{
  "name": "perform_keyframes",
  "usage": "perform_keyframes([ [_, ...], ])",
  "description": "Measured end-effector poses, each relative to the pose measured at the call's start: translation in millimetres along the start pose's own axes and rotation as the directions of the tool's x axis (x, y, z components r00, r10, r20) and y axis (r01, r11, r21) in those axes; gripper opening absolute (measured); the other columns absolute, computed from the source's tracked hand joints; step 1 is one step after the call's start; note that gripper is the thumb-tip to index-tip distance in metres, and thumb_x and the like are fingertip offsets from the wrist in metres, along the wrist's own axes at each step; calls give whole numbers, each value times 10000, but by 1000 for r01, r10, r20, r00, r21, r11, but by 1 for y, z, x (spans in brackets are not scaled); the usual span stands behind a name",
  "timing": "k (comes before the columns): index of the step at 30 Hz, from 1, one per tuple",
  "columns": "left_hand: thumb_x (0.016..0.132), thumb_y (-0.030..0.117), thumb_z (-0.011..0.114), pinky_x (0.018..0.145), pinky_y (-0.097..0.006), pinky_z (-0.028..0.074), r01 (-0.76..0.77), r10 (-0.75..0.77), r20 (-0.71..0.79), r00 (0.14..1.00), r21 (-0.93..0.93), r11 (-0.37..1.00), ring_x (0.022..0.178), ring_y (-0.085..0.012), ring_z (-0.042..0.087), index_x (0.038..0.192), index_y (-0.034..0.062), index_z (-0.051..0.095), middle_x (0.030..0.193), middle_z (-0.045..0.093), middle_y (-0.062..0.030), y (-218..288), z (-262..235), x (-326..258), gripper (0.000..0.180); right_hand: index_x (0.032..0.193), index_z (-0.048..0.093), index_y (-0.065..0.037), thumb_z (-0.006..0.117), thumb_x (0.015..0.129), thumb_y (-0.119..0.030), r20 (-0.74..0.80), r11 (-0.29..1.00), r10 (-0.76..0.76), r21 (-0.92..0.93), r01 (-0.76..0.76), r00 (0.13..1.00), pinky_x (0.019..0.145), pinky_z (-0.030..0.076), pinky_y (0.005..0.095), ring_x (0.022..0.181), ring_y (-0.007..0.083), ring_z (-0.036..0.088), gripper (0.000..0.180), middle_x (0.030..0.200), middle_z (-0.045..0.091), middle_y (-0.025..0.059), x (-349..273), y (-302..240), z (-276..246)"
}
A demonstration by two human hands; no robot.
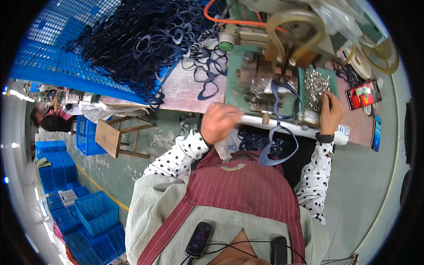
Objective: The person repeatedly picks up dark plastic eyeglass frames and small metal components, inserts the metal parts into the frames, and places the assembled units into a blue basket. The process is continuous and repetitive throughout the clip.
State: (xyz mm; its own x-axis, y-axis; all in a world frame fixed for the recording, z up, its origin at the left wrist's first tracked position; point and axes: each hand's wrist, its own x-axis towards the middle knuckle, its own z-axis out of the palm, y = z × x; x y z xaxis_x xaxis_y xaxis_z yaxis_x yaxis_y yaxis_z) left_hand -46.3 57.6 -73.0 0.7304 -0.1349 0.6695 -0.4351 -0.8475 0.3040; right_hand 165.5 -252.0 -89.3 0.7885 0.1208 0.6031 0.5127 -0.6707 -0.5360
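L-hand fingers: L hand (221, 122) half curled, blurred, raised in front of bench edge; grasp cannot be told.
R-hand fingers: R hand (331, 114) bent, fingertips at R side of small shiny silver metal parts (314, 86); cannot tell if a pc. is gripped.
Workpiece: dark-blue heart-shaped eyeglass frame (278, 125), betw. both hands, clear of each; upper ring over press fixture, lower ring hanging past bench edge, above lap.
Press: green-based metal bench press (238, 84), directly behind frame; round green push button (226, 45) at its L, bright orange hose (215, 17) above.
Bench: worn pink tabletop (181, 88); loose dark-blue heart frames (207, 90) L of press.
Bulk stock: large heap of dark frames (141, 44) in blue perforated plastic crate (88, 84), far L.
R end: flat red-and-black pkg. (363, 94) on bench.
Floor, L: brown wooden stool (108, 137); stacked blue plastic crates (97, 212) nearer wearer.
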Motion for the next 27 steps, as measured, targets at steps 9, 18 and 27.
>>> perform_keyframes([
  [9,739,75,611,705,-395,414,303,-351,-36,936,592,747,857,-278,547,956,121,713,898,561,-77,-151,-11,10,244,968,650,-54,617,893,-136,28,996,87,31,-88,996,724,485,381,801,275,638,117,897,675,127,6,-12,2],
  [18,735,68,715,810,-409,407,331,-288,-318,903,88,940,834,-285,594,844,32,619,922,649,-93,-86,-28,51,149,865,727,-103,717,775,-64,9,970,151,194,-149,989,773,470,349,852,247,608,99,857,696,73,20,-63,-2],
  [27,739,133,716,887,-390,437,-351,362,-127,923,101,931,858,-184,645,1093,150,676,1002,685,-22,38,-32,98,357,942,719,-9,691,789,4,217,773,59,608,-182,974,616,432,226,681,87,548,156,847,689,65,32,-157,-25],
])
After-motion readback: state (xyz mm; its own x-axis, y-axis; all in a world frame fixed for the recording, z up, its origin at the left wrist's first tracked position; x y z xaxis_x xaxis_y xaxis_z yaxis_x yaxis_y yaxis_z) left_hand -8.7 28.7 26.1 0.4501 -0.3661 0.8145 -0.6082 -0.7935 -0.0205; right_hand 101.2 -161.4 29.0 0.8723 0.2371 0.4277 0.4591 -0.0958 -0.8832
